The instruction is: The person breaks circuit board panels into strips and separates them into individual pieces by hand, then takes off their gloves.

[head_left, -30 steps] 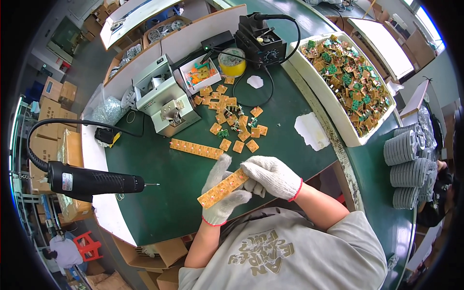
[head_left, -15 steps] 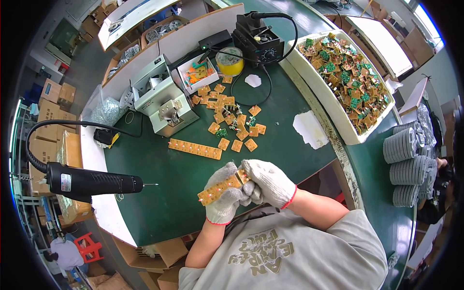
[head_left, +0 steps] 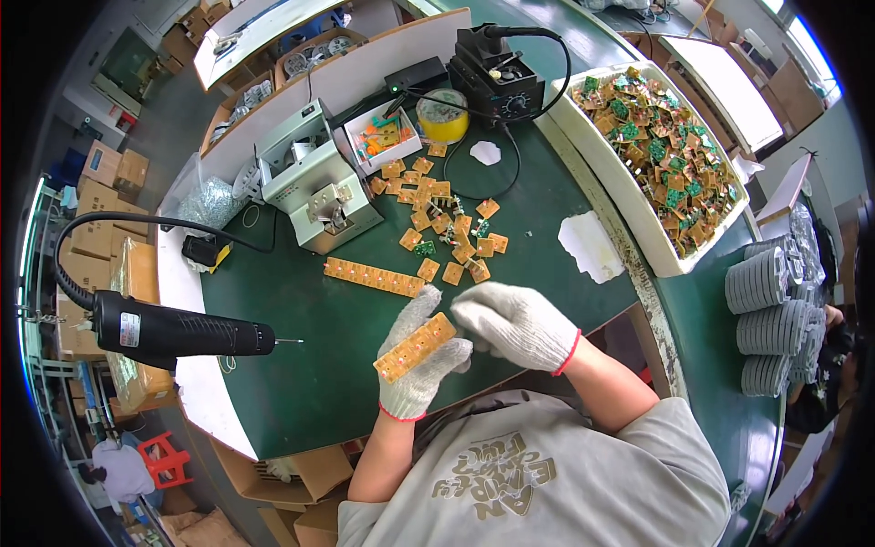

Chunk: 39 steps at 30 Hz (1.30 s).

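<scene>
My left hand (head_left: 408, 390), in a white knit glove with a red cuff, holds a short strip of tan circuit boards (head_left: 415, 348) slantwise across its palm. Its thumb and fingers stick out on either side of the strip. Close by on the right, my gloved right hand (head_left: 519, 326) is off the strip, back upward, fingers loosely bent and apart; nothing shows in it, though its underside is hidden. A longer board strip (head_left: 374, 276) lies on the green table just beyond. Next to that is a loose heap of small square boards (head_left: 453, 273), a few of them green.
An electric screwdriver (head_left: 182, 333) hangs at left, bit pointing over the table. Behind stand a grey metal machine (head_left: 321, 196), a box of orange parts (head_left: 383, 137), a yellow tape roll (head_left: 441, 117) and a black soldering station (head_left: 497, 77). A white bin (head_left: 670, 264) of boards stands right.
My right hand has let go of the strip and moved slightly away to the right. The strip is shorter, its bent end square gone. My left fingers have opened out beneath it.
</scene>
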Motion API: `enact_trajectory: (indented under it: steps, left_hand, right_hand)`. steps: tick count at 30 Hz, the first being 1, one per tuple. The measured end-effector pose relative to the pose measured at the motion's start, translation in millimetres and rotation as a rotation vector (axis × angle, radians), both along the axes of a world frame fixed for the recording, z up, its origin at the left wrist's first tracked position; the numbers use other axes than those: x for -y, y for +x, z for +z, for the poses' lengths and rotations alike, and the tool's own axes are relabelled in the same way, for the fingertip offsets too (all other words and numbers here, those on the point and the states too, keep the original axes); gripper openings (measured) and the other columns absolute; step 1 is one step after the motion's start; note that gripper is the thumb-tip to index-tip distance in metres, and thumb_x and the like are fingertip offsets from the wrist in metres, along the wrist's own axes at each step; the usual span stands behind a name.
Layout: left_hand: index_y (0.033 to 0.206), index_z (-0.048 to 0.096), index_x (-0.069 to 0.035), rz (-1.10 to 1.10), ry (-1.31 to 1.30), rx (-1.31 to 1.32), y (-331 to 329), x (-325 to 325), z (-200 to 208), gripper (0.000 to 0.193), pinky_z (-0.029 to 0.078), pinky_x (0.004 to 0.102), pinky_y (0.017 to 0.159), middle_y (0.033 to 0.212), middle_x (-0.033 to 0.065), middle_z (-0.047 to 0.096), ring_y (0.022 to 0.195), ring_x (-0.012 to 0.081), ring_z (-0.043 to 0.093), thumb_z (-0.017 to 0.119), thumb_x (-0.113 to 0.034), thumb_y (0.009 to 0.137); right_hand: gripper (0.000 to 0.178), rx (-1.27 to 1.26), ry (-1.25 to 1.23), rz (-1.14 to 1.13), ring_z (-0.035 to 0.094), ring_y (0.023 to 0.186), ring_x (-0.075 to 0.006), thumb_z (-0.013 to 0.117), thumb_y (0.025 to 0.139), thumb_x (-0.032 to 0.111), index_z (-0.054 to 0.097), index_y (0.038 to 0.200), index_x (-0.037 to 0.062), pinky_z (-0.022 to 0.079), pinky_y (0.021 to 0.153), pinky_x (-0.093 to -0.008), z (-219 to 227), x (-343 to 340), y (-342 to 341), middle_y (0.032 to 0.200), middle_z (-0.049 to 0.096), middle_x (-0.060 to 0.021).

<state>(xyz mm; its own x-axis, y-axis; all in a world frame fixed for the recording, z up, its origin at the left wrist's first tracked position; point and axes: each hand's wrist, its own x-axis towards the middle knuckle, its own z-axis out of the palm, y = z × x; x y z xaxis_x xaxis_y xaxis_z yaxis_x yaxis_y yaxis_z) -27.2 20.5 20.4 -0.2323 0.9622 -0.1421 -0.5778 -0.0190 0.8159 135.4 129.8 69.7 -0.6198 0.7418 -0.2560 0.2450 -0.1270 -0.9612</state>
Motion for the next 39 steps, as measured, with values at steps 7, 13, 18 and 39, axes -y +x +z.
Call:
enact_trajectory:
  steps: [7, 13, 18, 39]
  left_hand:
    - [0.144, 0.053, 0.001, -0.045, -0.075, -0.222, 3.4, 0.9, 8.6, 0.072, 0.052, 0.0329, 0.049, 0.104, 0.0182, 0.068, 0.069, 0.0195, 0.063, 0.087, -0.008, 0.081]
    - [0.139, 0.056, 0.004, -0.052, 0.131, -0.022, -11.9, 9.6, -18.0, 0.069, 0.055, 0.0309, 0.056, 0.108, 0.0187, 0.070, 0.075, 0.0243, 0.065, 0.089, -0.004, 0.078]
    - [0.138, 0.059, -0.001, -0.017, 0.083, 0.087, -3.9, 12.5, -18.7, 0.065, 0.054, 0.0313, 0.055, 0.099, 0.0169, 0.070, 0.072, 0.0209, 0.062, 0.087, -0.008, 0.080]
    - [0.142, 0.058, -0.005, 0.080, -0.015, 0.061, 3.6, -2.1, -1.4, 0.066, 0.053, 0.0316, 0.055, 0.098, 0.0141, 0.070, 0.067, 0.0206, 0.063, 0.086, -0.005, 0.082]
  right_hand:
    - [0.024, -0.220, -0.441, 0.121, 0.053, 0.055, -0.0090, 0.061, 0.104, 0.029, 0.069, 0.100, 0.0062, 0.041, 0.049, -0.0216, -13.4, 4.8, 7.4, 0.072, 0.065, -0.0027]
    - [0.027, -0.183, -0.516, 0.087, 0.051, 0.052, -0.0086, 0.058, 0.106, 0.030, 0.066, 0.094, 0.0073, 0.040, 0.046, -0.0213, -4.8, 2.7, 8.4, 0.070, 0.066, -0.0043]
    - [0.027, -0.372, -0.674, 0.045, 0.056, 0.052, -0.0102, 0.059, 0.106, 0.028, 0.066, 0.095, 0.0050, 0.042, 0.044, -0.0219, -14.9, 12.9, 2.7, 0.069, 0.066, -0.0064]
    - [0.027, 0.224, 0.613, -0.212, 0.059, 0.062, -0.0111, 0.061, 0.105, 0.030, 0.070, 0.106, 0.0040, 0.048, 0.055, -0.0236, -25.3, -33.1, 3.0, 0.075, 0.066, -0.0026]
